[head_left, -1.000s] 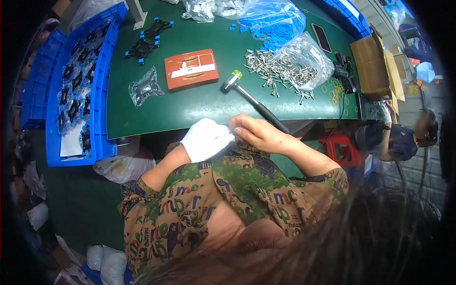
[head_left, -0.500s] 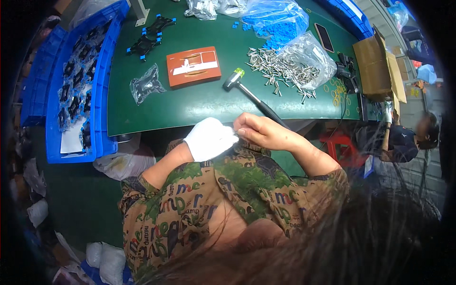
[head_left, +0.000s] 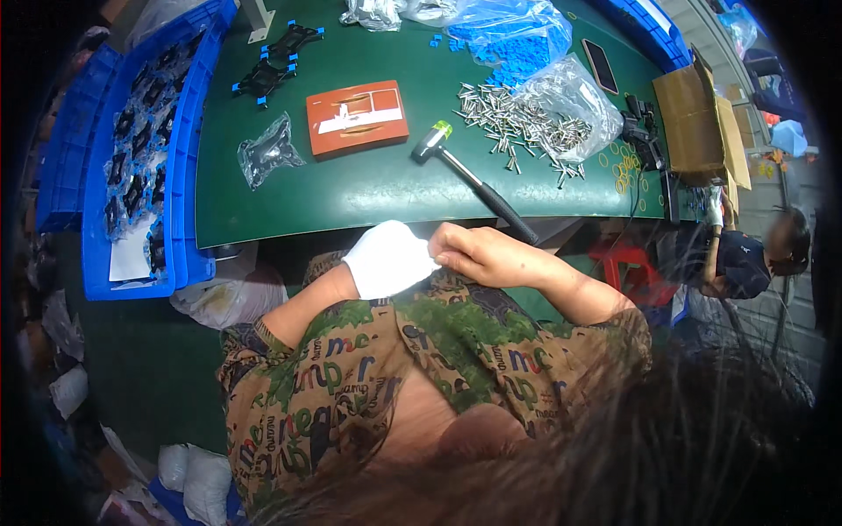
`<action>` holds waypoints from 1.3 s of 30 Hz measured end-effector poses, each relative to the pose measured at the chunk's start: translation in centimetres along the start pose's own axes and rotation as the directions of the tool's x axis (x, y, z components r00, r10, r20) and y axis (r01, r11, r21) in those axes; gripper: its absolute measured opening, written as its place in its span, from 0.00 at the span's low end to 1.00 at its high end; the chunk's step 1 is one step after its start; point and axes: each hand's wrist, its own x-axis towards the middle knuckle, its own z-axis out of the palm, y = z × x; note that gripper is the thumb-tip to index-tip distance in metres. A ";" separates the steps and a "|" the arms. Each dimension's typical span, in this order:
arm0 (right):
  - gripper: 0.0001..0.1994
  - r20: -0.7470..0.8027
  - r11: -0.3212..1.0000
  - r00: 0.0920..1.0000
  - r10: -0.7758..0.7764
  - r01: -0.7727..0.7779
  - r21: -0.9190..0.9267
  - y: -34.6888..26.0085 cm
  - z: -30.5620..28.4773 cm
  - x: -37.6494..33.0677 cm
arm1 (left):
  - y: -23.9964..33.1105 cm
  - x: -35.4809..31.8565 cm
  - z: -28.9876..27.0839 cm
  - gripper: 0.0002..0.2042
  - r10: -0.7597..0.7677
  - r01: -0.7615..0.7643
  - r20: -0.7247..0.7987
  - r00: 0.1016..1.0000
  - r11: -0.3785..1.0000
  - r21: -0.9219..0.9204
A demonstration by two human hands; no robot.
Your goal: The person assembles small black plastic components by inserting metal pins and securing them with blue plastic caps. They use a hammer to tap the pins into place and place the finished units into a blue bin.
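My left hand [head_left: 388,260] wears a white glove and is held in front of my lap at the table's near edge. Its fingers curl inward, closed. Against the gloved fingertips, my bare right hand [head_left: 478,255] has thumb and forefinger pinched together. Whatever lies between the two hands is too small or too hidden to make out. Just beyond them on the green table [head_left: 351,197] lies a hammer [head_left: 478,187] with a black grip and a yellow-green face. Past it rests a red-brown box [head_left: 357,140] with a torn white label.
Silver pins [head_left: 517,123] lie heaped beside a clear bag [head_left: 583,110]. Blue pieces [head_left: 513,44], a phone [head_left: 599,67] and yellow rings [head_left: 624,171] sit farther back. Black parts [head_left: 272,74] and a bagged part [head_left: 268,151] lie left, near a blue crate [head_left: 186,175]. A co-worker [head_left: 744,263] is at right.
My right fingers have drawn in closer against the gloved left hand, which has turned slightly. The things on the table have stayed in place.
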 end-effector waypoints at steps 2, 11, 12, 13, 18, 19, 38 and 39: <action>0.11 0.009 1.000 1.000 0.014 -0.014 0.025 0.0 -0.1 0.1 | 0.3 0.0 -0.1 0.17 -0.072 0.073 0.024 0.997 0.995 -0.064; 0.29 0.165 0.763 0.986 -0.001 -0.106 0.638 3.3 1.2 2.0 | -0.1 -1.2 -1.3 0.14 -0.172 0.236 0.190 0.967 0.887 -0.398; 0.30 0.109 0.810 0.994 -0.030 -0.039 0.585 2.7 1.4 2.1 | -0.6 -1.3 -1.2 0.14 -0.112 0.153 0.152 0.982 0.945 -0.290; 0.29 0.088 0.831 0.995 -0.047 -0.010 0.557 2.1 1.0 1.9 | -1.2 -1.2 -1.1 0.13 -0.047 0.068 0.120 0.992 0.982 -0.175; 0.13 -0.495 0.999 0.868 0.032 -0.048 -0.020 1.7 -4.8 -1.2 | -0.1 -1.9 -4.9 0.13 -0.194 0.224 0.114 0.974 0.807 -0.546; 0.11 -0.657 0.968 0.738 -0.155 -0.018 -0.249 5.5 -5.3 -1.7 | -0.1 -2.4 -5.3 0.16 -0.212 0.174 0.059 0.976 0.581 -0.795; 0.08 -0.560 0.717 0.775 -0.293 -0.209 -0.665 10.0 -7.1 -2.4 | -3.8 -0.4 -1.3 0.30 -0.392 0.012 -0.167 0.905 0.416 -0.909; 0.08 -0.594 0.748 0.750 -0.292 -0.208 -0.630 10.1 -7.0 -2.4 | -3.8 -0.3 -1.3 0.30 -0.394 0.032 -0.161 0.905 0.442 -0.896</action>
